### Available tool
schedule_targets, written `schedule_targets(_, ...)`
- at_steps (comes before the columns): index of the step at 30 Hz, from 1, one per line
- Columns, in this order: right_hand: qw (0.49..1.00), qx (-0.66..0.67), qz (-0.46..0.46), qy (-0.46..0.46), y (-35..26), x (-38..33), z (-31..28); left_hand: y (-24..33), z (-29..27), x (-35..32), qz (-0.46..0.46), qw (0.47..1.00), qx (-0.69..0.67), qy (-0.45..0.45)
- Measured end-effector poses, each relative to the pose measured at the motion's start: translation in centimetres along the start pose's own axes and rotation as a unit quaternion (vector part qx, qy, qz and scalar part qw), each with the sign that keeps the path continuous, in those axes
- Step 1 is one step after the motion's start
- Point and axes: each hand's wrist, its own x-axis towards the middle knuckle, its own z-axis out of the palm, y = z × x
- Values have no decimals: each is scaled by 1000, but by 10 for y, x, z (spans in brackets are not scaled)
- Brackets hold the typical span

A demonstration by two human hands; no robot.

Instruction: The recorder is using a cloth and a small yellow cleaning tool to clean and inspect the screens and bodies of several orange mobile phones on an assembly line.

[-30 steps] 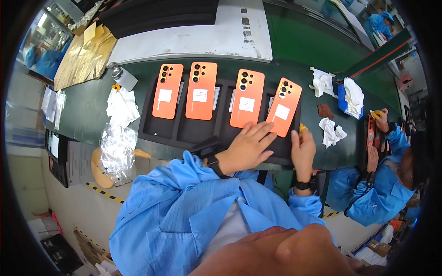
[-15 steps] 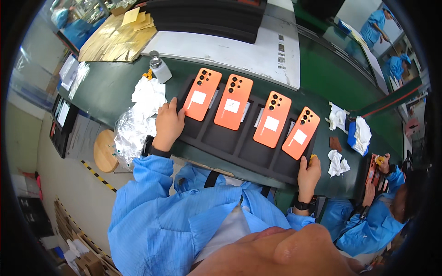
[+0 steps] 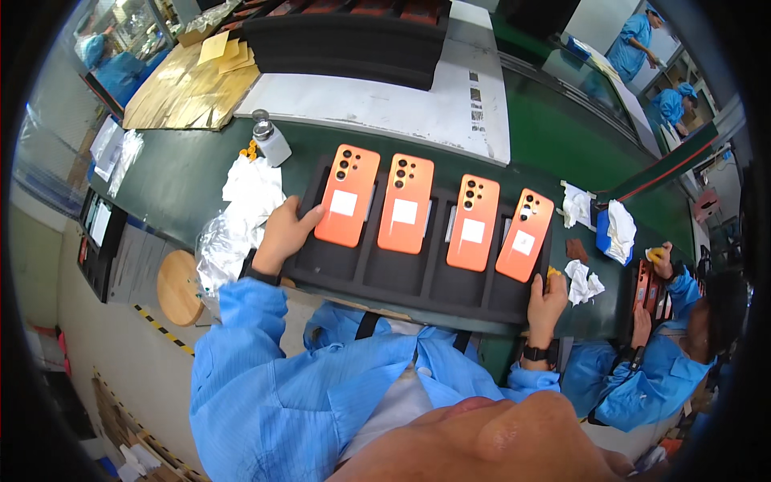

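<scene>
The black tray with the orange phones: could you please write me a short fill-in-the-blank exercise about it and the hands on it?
1. The black tray carries ____ orange phones, lying backs up.
2. Each phone back bears a small ____ sticker.
3. The left hand grips the tray's ____ end, thumb touching the nearest phone.
4. The right hand rests at the tray's right end, with a ____ watch on its wrist.

Missing words: four; white; left; black

Matt black foam tray (image 3: 418, 285), glossy orange plastic phones (image 3: 405, 205), crinkly clear film (image 3: 221, 245)
</scene>
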Motion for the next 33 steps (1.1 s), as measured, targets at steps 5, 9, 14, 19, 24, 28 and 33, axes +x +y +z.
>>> schedule_targets(5,999,-26,-22,5,-4,21,-6,-3,0,-7,13,950,-310,26)
schedule_targets(9,993,-31,-102,44,-13,109,13,15,4,23,-5,927,-374,43)
schedule_targets(14,989,-56,-98,93,-5,185,56,32,16,42,-21,864,-500,51)
schedule_targets(19,992,3,-115,58,-48,214,89,49,28,55,-105,815,-563,84)
schedule_targets(24,966,117,-218,73,-106,154,119,34,73,84,-126,812,-553,135)
schedule_targets(28,969,182,-165,38,-106,96,125,88,96,106,-121,812,-566,75)
schedule_targets(33,953,206,-216,51,-106,101,122,142,110,136,-93,932,-350,-36)
